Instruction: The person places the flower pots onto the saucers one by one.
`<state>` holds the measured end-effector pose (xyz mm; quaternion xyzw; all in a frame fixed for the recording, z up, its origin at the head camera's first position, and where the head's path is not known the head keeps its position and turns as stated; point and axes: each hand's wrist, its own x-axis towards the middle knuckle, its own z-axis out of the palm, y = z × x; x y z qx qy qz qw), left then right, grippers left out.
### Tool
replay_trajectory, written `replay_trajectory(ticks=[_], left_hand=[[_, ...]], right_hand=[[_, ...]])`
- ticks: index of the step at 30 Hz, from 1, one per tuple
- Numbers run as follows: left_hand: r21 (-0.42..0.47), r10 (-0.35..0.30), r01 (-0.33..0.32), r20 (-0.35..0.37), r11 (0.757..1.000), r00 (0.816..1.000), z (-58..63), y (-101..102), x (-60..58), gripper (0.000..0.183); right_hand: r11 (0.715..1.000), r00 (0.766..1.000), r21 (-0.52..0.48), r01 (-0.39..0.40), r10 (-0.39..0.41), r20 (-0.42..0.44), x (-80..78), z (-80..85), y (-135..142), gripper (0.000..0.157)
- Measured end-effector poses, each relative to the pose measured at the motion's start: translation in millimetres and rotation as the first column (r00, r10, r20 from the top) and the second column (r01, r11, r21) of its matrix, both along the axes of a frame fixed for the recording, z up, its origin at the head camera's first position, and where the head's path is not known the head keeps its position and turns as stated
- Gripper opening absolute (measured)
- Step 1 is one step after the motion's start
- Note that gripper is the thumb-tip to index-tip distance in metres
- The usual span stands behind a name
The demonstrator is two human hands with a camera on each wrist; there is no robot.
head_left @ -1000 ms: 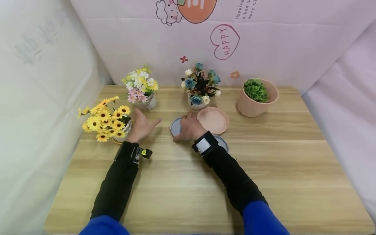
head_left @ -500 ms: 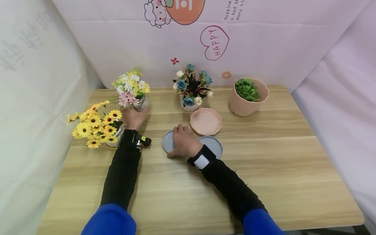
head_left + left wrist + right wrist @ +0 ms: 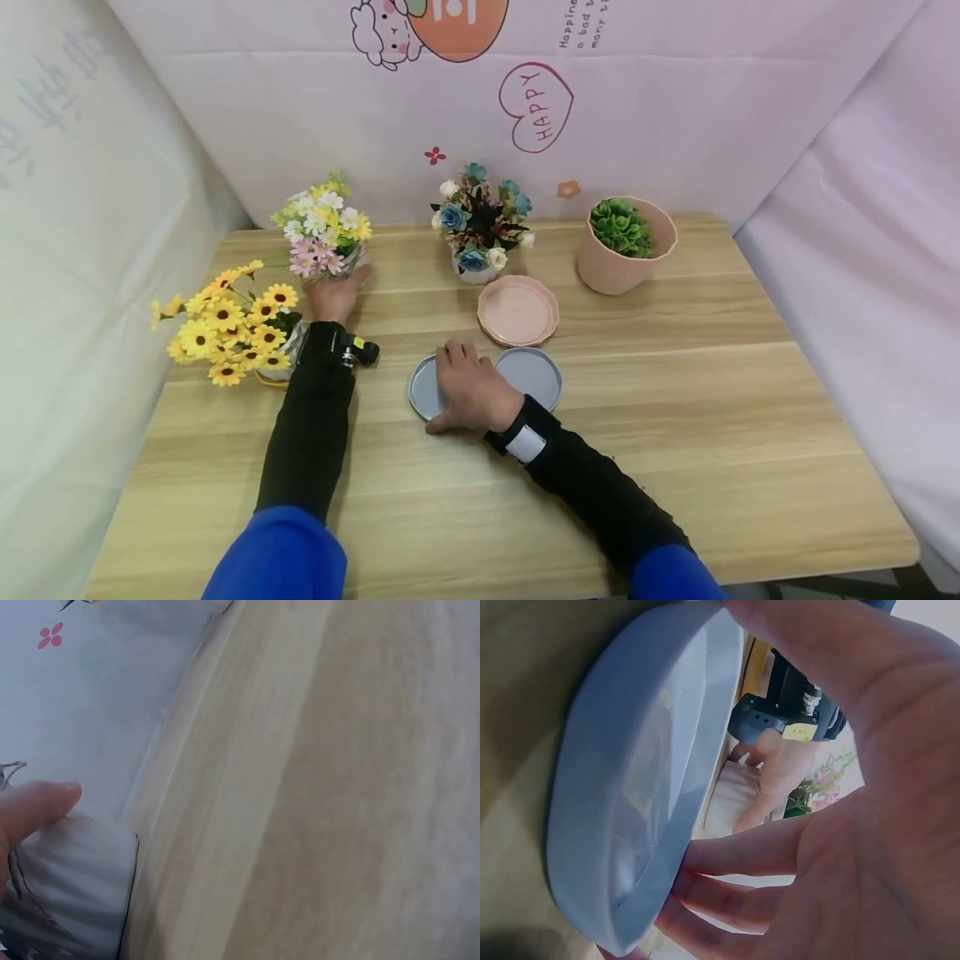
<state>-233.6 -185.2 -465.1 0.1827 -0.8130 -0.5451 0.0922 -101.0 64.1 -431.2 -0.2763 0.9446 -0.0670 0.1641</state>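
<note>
My left hand [image 3: 335, 298] grips the white pot [image 3: 82, 892] of a pink, white and yellow artificial flower plant [image 3: 321, 227] at the back left of the table. In the left wrist view, the thumb [image 3: 41, 810] lies against the pot's upper side. At mid-table, my right hand [image 3: 476, 393] holds a round blue-grey saucer [image 3: 423, 388] by its rim. The right wrist view shows the thumb on one side of this saucer [image 3: 592, 802] and the fingers [image 3: 735, 855] on the other. A second blue-grey saucer [image 3: 534, 379] lies just right of it, partly behind the hand.
A scalloped pink saucer [image 3: 519, 310] lies behind the blue-grey ones. Yellow daisy-like flowers [image 3: 225, 327] in a pot stand beside my left forearm. Blue and white roses [image 3: 480, 218] stand at the back, left of a pink pot [image 3: 609, 268] with a green plant [image 3: 621, 227].
My right hand has drawn the blue-grey saucer nearer to me, beside the second one. My left hand, empty and spread before, has reached forward and taken hold of the flower pot. The view has shifted slightly.
</note>
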Motion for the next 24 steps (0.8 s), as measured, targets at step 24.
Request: replay_trajectory(ticks=[24], left_hand=[[-0.003, -0.054, 0.055, -0.214, 0.999, 0.975, -5.0, 4.3, 16.0, 0.100]], right_hand=[[0.997, 0.998, -0.041, -0.062, 0.062, -0.023, 4.0, -3.5, 5.5, 0.112]])
